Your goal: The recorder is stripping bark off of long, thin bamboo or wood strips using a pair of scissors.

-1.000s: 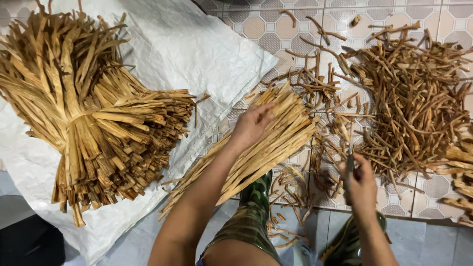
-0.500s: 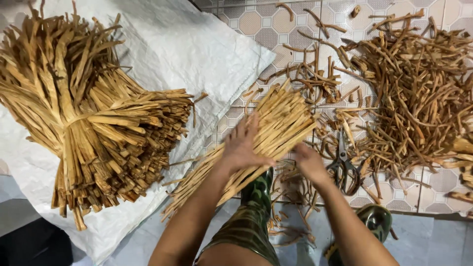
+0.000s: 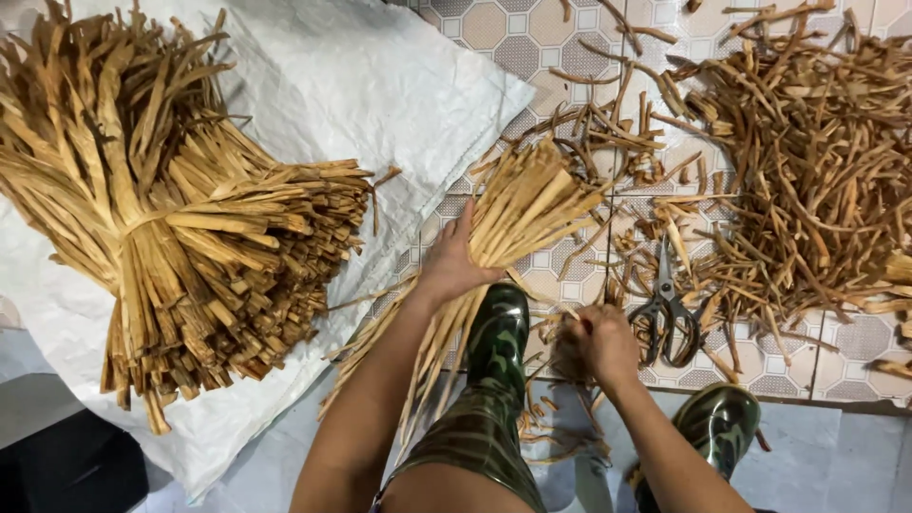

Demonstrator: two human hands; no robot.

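Left hand: my left hand [image 3: 454,264] is lying at centre frame, palm down, fingers spread wide and flat, pressing on the loose bundle of strips [image 3: 494,237]; it is not gripping anything.
Loose bundle of strips: pale tan split strips are lying on the tiled floor [image 3: 494,28], running from lower left of centre up toward the upper right, fanning out past my fingertips; the lower ends are trailing beside my left boot [image 3: 499,332].
Right hand: my right hand [image 3: 597,344] is sitting low and right of centre, fingers curled in narrow around a small clump of short scraps [image 3: 560,342]; I cannot tell how firmly it is closing.
Scissors: a pair of scissors [image 3: 668,313] is lying on the tiles just beside my right hand, apart from it, blades pointing toward the top of the frame.
Tied sheaf: a large sheaf of strips [image 3: 171,218], bound around its middle, is resting at the left of the frame on a white woven sack [image 3: 380,85].
Offcut pile: a heap of darker, tangled offcuts [image 3: 807,161] is filling the upper right.
Right boot: the camouflage boot toe [image 3: 722,423] is showing at lower right.
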